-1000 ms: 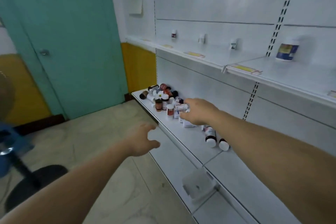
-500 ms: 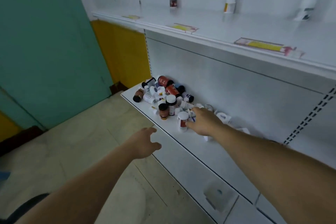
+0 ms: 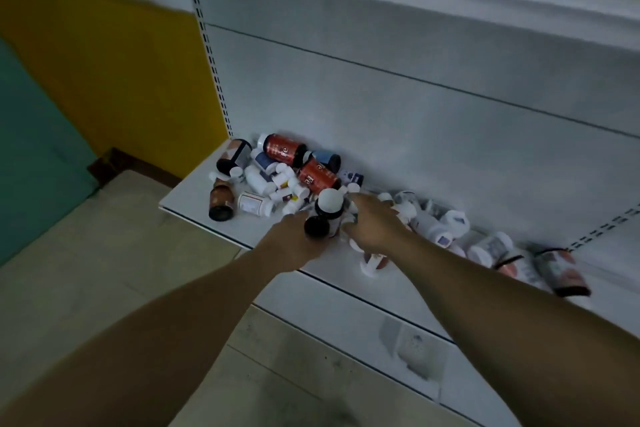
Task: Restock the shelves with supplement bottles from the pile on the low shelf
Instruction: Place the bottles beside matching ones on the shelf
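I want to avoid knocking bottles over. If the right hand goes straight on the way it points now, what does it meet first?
Most likely the dark bottle with the white cap, right at the right hand's fingertips. Contact is unclear through blur.

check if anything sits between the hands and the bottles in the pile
Nothing visible does. The left hand and right hand are already at the pile, either side of a dark bottle with a white cap on the low shelf.

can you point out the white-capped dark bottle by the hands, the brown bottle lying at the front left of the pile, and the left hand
white-capped dark bottle (image 3: 329, 202): head view, on its white cap
brown bottle (image 3: 221, 199): head view, on its label
left hand (image 3: 294, 239): head view, on the back of the hand
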A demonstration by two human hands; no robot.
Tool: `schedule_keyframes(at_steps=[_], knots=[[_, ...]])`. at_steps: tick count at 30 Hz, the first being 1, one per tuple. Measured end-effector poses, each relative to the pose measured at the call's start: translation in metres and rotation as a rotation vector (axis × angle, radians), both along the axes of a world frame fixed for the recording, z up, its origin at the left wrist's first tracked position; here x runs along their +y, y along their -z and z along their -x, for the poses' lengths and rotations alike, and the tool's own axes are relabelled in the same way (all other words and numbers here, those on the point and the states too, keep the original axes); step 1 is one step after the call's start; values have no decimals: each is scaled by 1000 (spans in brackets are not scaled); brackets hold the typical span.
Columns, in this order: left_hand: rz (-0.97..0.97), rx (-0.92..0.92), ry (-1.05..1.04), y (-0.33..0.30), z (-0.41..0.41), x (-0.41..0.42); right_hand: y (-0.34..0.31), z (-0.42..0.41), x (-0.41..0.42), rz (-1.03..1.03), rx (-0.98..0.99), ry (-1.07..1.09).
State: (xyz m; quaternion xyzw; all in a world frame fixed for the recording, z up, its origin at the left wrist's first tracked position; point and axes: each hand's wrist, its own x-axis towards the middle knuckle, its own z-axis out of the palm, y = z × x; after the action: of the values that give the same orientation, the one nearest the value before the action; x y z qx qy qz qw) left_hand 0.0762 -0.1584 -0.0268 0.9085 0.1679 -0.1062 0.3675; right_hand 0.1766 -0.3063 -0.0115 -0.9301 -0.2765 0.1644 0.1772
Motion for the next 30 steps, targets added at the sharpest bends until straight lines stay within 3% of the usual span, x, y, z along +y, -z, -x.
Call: schedule_keyframes(at_steps=[2, 7, 13, 15, 17, 20, 23, 26, 30], knots=[[68, -56, 28, 14, -19, 4, 9, -13, 17, 27, 9, -20], [-120, -38, 34, 48, -39, 12, 30, -40, 45, 220, -59, -235], [-70, -67, -98, 66, -49, 24, 44, -45, 52, 23, -175, -171], [5, -125, -183, 59, -51, 30, 42, -44, 52, -103, -116, -130], [237, -197, -384, 40, -47, 39, 28, -42, 48, -277, -56, -27], [777, -272, -677, 1, -25, 52, -8, -31, 34, -546, -96, 181], [1260, -336, -779, -37, 13, 51, -50, 3, 9, -846, -82, 383], [1526, -345, -630, -68, 47, 33, -77, 49, -16, -1152, 95, 589], [1540, -247, -329, -104, 70, 0, -103, 102, -52, -1366, 300, 891]])
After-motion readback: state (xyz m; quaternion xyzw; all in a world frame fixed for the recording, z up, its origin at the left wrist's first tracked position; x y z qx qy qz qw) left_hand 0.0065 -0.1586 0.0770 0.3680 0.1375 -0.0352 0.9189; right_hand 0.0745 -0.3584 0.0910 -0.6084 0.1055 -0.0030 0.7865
